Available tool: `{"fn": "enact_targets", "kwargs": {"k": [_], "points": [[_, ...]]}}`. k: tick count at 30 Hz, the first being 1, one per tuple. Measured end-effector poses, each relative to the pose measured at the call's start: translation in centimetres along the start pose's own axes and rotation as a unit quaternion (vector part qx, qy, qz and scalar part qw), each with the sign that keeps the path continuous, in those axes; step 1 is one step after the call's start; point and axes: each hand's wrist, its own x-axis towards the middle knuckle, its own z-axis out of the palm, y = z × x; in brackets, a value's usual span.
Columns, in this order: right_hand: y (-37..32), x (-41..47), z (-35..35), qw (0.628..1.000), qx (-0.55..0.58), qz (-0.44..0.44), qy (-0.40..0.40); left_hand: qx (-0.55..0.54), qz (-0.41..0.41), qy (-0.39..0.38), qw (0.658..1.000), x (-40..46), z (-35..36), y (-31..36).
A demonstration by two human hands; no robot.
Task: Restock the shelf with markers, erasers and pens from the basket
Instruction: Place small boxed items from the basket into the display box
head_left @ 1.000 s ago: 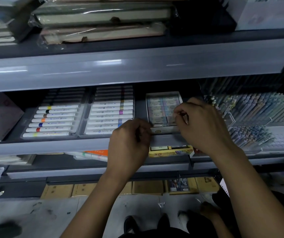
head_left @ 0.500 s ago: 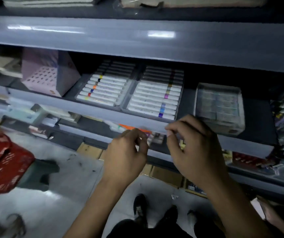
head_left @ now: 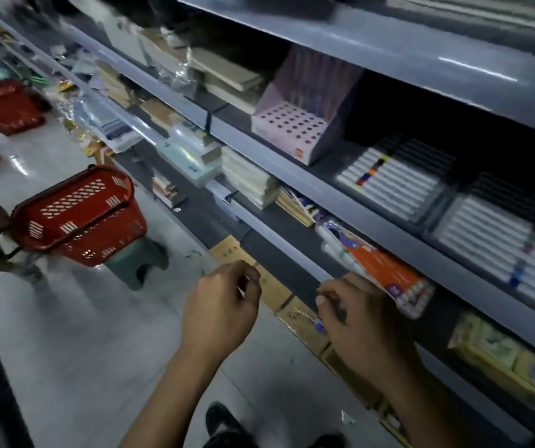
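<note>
Your left hand (head_left: 219, 310) is hanging out in front of the shelf (head_left: 340, 195) with fingers loosely curled and nothing in it. Your right hand (head_left: 361, 324) is curled too, down by the lower shelf edge just beside an orange marker pack (head_left: 385, 273); something small and purple shows at the fingertips, but I can't tell if you're actually pinching it. The red basket (head_left: 78, 215) sits on a green stool (head_left: 133, 263), well off to your left. White markers (head_left: 389, 179) fill the trays up on the shelf.
</note>
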Motion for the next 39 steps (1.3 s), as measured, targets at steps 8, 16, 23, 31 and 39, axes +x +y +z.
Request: {"fn": "enact_targets", "kwargs": {"k": [8,16,23,31,39], "points": [[-13.3,8.0,11.7,0.992,-0.043,-0.081,-0.091,0.044,-0.090,0.075,0.992,2.2,-11.6,-14.9],[-23.7,15.8,21.6,0.976,-0.046,-0.151,-0.151,0.082,-0.191,0.126,0.970,3.9,-19.9,-26.7],[-27.8,23.9,28.1,0.966,-0.027,-0.172,-0.193,0.072,-0.232,0.121,0.962,9.5,-22.4,-34.0],[-34.3,39.2,36.4,0.951,-0.024,-0.222,-0.213,0.111,-0.264,0.132,0.949,22.5,-26.1,-41.7],[-42.4,53.8,43.8,0.926,-0.031,-0.257,-0.275,0.119,-0.323,0.139,0.928,33.6,-30.8,-49.0]]}}
